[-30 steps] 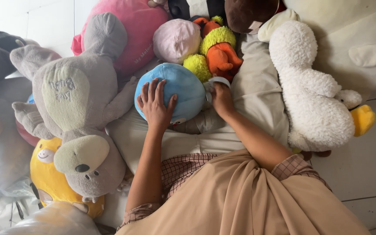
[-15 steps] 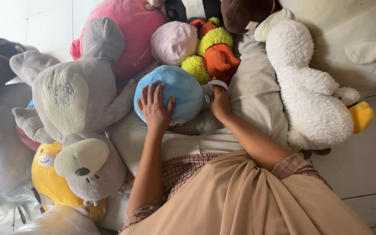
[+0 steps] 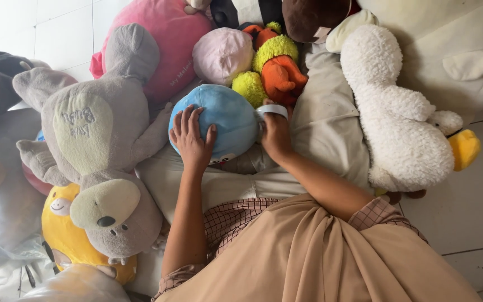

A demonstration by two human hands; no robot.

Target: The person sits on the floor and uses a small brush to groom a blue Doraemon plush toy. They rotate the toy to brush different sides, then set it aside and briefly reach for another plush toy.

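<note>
The blue plush [image 3: 216,120] sits between both hands amid the toy pile: left hand [image 3: 192,140] spread flat on its near-left face, right hand [image 3: 275,134] pressed against its right side

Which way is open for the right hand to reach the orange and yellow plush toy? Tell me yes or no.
Probably yes. The right hand lies beside the blue plush ball, and the orange and yellow plush toy sits just beyond its fingers with nothing between them. The left hand rests on the ball, out of the way.
</note>
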